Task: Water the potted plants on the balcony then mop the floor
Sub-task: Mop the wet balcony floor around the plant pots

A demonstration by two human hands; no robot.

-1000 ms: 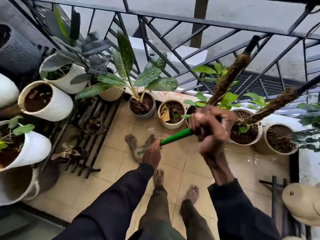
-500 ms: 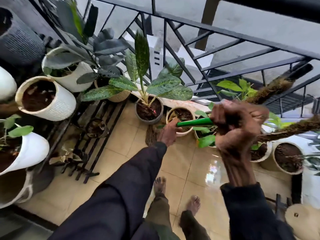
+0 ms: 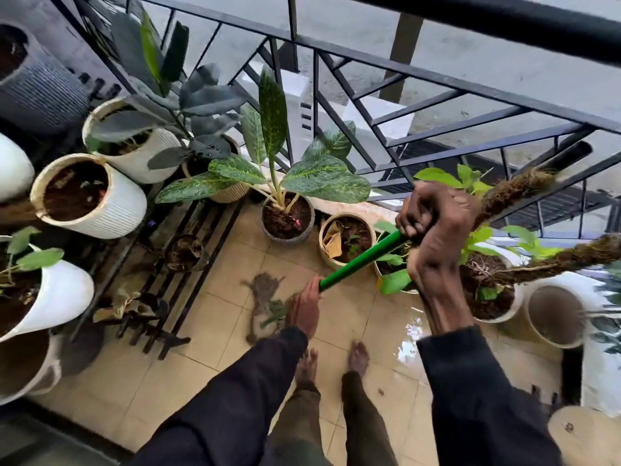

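A green mop handle (image 3: 359, 260) slants across the middle of the head view. My right hand (image 3: 433, 237) grips its upper end, held high. My left hand (image 3: 304, 309) holds it lower down, near the floor. The grey mop head (image 3: 263, 306) lies on the beige tiled floor (image 3: 208, 317) just left of my left hand. Potted plants ring the floor: a speckled-leaf plant in a grey pot (image 3: 287, 222), a small cream pot (image 3: 346, 238), and white ribbed pots (image 3: 90, 196) at the left.
A black metal railing (image 3: 420, 62) closes the far side. A black slatted rack (image 3: 174, 280) lies on the floor at the left. Two moss poles (image 3: 514, 193) lean out of pots at the right. A wet patch (image 3: 408, 338) shines by my bare feet (image 3: 358, 356).
The mop head has come back from beside the grey pot to the open tiles nearer my feet. Both hands have drawn the handle back and down.
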